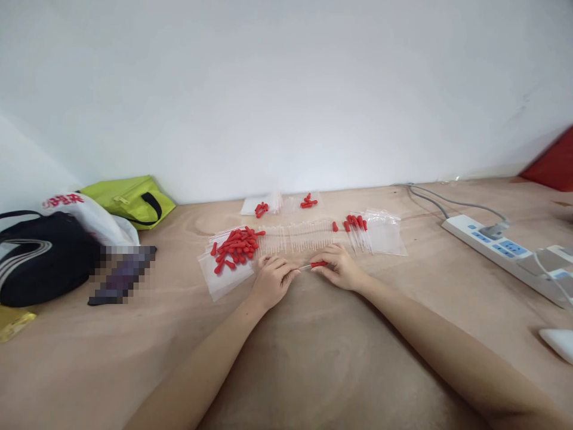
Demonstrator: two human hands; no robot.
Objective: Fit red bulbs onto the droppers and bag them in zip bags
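Between my hands is a thin clear dropper tube (pixel 305 267) with a red rubber bulb (pixel 319 263) at its right end. My left hand (pixel 274 279) pinches the tube. The fingers of my right hand (pixel 339 267) are closed on the bulb. Just beyond them lie rows of clear tubes (pixel 313 235), and one loose red bulb (pixel 335 226) rests at their right end. A heap of red bulbs (pixel 237 246) sits on clear plastic bags (pixel 219 285) to the left. Several droppers with red bulbs (pixel 357 224) lie on the right, partly over another clear bag (pixel 387 234).
Small groups of red bulbs (pixel 261 209) lie on bags near the wall. A black bag (pixel 49 257), a white plastic bag (pixel 96 218) and a lime-green bag (pixel 129 200) stand at left. A power strip (pixel 505 251) with a grey cable (pixel 465 203) lies at right on the wooden table (pixel 304 370).
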